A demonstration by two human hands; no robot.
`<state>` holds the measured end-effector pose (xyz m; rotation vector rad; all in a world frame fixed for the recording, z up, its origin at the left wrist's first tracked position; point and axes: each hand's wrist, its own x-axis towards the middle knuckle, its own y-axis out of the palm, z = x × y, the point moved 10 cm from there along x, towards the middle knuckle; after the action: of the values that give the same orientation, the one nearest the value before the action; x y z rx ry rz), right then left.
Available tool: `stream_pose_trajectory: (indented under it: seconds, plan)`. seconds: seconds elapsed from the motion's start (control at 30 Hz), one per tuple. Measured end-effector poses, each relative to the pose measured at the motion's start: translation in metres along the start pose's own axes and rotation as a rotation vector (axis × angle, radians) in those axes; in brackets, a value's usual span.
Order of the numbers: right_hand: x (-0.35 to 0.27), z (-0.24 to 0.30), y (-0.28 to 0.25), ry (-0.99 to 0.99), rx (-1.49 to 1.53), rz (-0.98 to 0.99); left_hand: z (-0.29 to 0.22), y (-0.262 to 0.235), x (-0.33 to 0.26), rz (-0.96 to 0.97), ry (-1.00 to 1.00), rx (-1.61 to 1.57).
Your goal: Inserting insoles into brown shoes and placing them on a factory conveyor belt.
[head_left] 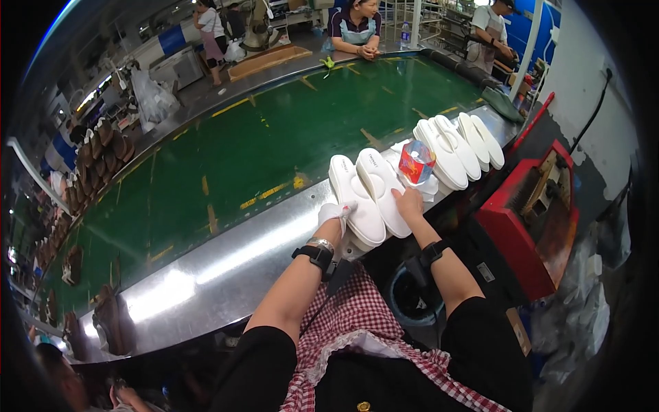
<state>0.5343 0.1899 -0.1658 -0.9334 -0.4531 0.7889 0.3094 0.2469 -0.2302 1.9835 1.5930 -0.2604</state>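
My hands on the white shoe soles

From my head camera: my left hand (335,213), wrapped in white cloth, rests flat on one white sole (354,199). My right hand (410,203) lies open on the next white sole (382,189). Both soles sit on the shiny worktop (233,264) edge, beside the green belt (274,144). A red-and-blue cup (416,162) stands just past my right hand.

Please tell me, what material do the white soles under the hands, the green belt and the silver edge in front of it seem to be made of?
White soles: probably moulded foam or rubber, matt, smooth and evenly white. Green belt: likely rubber or plastic sheet, slightly glossy, with worn yellow marks. Silver edge: seemingly bare sheet metal, since it reflects bright glare. The left hand and right hand rest on the soles.
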Motion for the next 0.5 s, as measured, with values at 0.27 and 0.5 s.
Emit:
stream_pose_trajectory:
  seconds: [0.27, 0.5]
  plan:
    - [-0.023, 0.031, -0.024, -0.209, -0.250, -0.234, -0.111, -0.024, -0.070, -0.156, 0.434, 0.911]
    - [-0.077, 0.138, -0.002, -0.738, 0.468, -0.019, -0.137, -0.092, -0.137, -0.129, 0.701, 1.845]
